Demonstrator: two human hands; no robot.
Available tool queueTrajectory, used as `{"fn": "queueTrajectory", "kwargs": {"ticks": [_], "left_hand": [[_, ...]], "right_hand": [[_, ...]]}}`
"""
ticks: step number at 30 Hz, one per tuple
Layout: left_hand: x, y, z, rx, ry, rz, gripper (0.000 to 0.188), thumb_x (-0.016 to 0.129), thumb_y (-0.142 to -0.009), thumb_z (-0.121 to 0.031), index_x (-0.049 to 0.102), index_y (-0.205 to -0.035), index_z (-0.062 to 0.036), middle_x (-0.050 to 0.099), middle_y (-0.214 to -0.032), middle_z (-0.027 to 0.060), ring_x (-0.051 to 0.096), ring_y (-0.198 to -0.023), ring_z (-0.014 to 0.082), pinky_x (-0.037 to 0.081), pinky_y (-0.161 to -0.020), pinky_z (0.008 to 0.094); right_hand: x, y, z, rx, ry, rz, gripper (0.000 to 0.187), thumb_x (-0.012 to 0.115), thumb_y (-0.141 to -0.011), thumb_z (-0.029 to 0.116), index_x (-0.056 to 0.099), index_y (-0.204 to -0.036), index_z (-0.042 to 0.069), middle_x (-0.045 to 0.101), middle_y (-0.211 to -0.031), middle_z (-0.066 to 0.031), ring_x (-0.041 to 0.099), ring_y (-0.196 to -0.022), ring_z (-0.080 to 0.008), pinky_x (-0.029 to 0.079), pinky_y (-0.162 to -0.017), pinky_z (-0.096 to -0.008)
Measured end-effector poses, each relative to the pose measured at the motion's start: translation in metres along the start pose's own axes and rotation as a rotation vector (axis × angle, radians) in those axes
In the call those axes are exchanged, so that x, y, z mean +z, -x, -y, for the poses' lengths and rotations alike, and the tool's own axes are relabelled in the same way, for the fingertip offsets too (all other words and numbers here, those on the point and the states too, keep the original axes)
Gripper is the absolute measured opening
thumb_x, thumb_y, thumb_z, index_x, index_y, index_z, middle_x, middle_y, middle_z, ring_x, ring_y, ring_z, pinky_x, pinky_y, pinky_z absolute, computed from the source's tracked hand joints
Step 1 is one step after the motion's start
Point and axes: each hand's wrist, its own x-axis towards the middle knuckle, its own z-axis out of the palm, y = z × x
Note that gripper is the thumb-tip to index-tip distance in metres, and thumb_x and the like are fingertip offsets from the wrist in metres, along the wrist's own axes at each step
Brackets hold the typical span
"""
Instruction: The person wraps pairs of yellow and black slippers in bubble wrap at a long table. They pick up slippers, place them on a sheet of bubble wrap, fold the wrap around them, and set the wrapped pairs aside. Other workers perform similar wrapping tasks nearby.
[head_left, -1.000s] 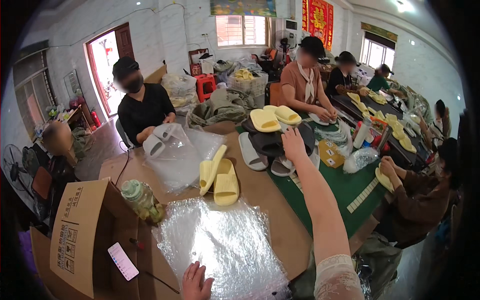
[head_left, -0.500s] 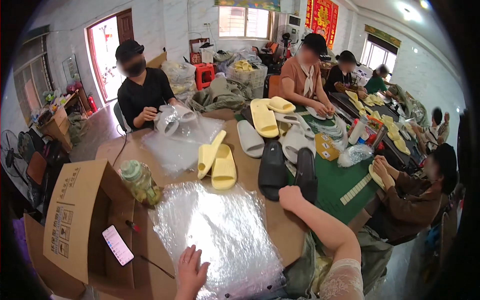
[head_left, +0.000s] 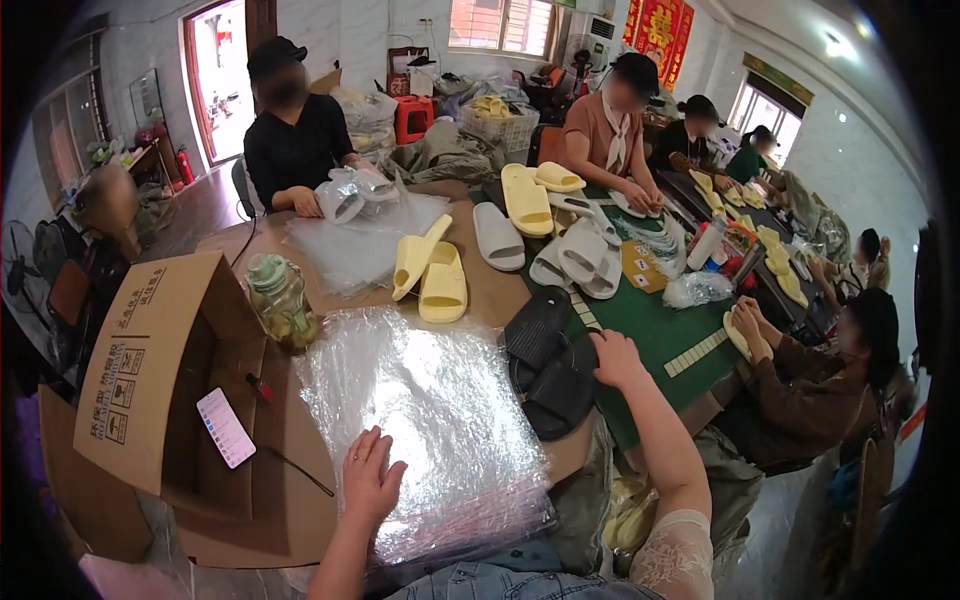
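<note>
My left hand point(head_left: 371, 478) lies with its fingers out flat on a stack of clear plastic bags point(head_left: 420, 385), holding nothing. At the stack's right side, my right hand point(head_left: 615, 358) grips the edge of the nearer black slipper point(head_left: 560, 402); its fingertips are partly hidden. The other black slipper point(head_left: 535, 322) lies against it, just beyond. A pair of yellow slippers point(head_left: 443, 285) rests at the far edge of the bags. Further off is a grey slipper point(head_left: 498, 238), beside more grey slippers point(head_left: 583, 255) and yellow ones point(head_left: 527, 200).
Left of the bags stand an open cardboard box point(head_left: 150, 370) and a lidded bottle point(head_left: 280, 300). A phone point(head_left: 226, 428) lies in the box. Across the table, a person in black point(head_left: 300, 150) handles a bagged grey slipper point(head_left: 345, 200). Other people work on the far and right sides.
My right hand has drawn the black slippers nearer and left, turning them beside the bags. My left hand stays flat on the stack. The view has shifted somewhat.
</note>
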Motion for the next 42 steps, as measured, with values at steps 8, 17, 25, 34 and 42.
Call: {"fn": "queueTrajectory", "kwargs": {"ticks": [8, 17, 25, 34, 42], "left_hand": [[-0.002, -0.002, -0.006, -0.038, -0.005, 0.0, 0.045, 0.074, -0.083, -0.024, 0.066, -0.124, -0.0058, 0.059, -0.139, 0.0193, 0.049, -0.133, 0.0411, 0.038, -0.112, 0.049], [-0.003, 0.0, -0.003, -0.032, -0.002, -0.012, 0.045, 0.073, -0.083, -0.025, 0.067, -0.124, -0.0055, 0.059, -0.139, 0.0198, 0.05, -0.131, 0.0416, 0.039, -0.112, 0.049], [0.0, -0.001, -0.004, -0.034, -0.009, -0.007, 0.045, 0.071, -0.085, -0.027, 0.066, -0.124, -0.0055, 0.058, -0.14, 0.0199, 0.05, -0.132, 0.0408, 0.038, -0.112, 0.0491], [-0.001, 0.001, -0.001, 0.004, -0.053, 0.027, 0.051, 0.069, -0.087, -0.031, 0.063, -0.128, -0.0026, 0.055, -0.144, 0.0213, 0.047, -0.135, 0.0424, 0.037, -0.113, 0.0502], [-0.017, -0.002, -0.042, 0.194, -0.324, 0.436, 0.09, 0.071, -0.079, -0.066, 0.049, -0.147, -0.0113, 0.032, -0.16, 0.0243, 0.027, -0.148, 0.0454, 0.025, -0.121, 0.0524]], "right_hand": [[0.059, -0.059, 0.002, -0.227, -0.517, 0.051, 0.092, 0.084, -0.068, 0.02, 0.044, -0.15, 0.007, 0.045, -0.153, -0.0219, 0.044, -0.14, -0.039, 0.038, -0.117, -0.0447], [0.022, 0.039, -0.007, 0.119, -0.315, -0.102, 0.048, 0.084, -0.063, 0.039, 0.069, -0.092, 0.003, 0.071, -0.09, -0.0185, 0.068, -0.094, -0.0403, 0.054, -0.081, -0.049], [0.059, 0.061, -0.048, 0.564, -0.687, -0.378, 0.055, 0.083, -0.076, 0.042, 0.065, -0.098, -0.005, 0.069, -0.09, -0.0227, 0.069, -0.087, -0.0377, 0.053, -0.079, -0.0444], [0.085, 0.001, -0.001, 0.555, -0.334, -0.247, 0.078, 0.076, -0.08, 0.05, 0.059, -0.12, -0.015, 0.057, -0.125, -0.0341, 0.052, -0.122, -0.049, 0.043, -0.106, -0.0499], [0.125, -0.016, -0.028, 0.561, -0.381, -0.438, 0.033, 0.074, -0.08, 0.024, 0.066, -0.09, -0.006, 0.064, -0.099, -0.0275, 0.062, -0.096, -0.0472, 0.051, -0.084, -0.0538]]}}
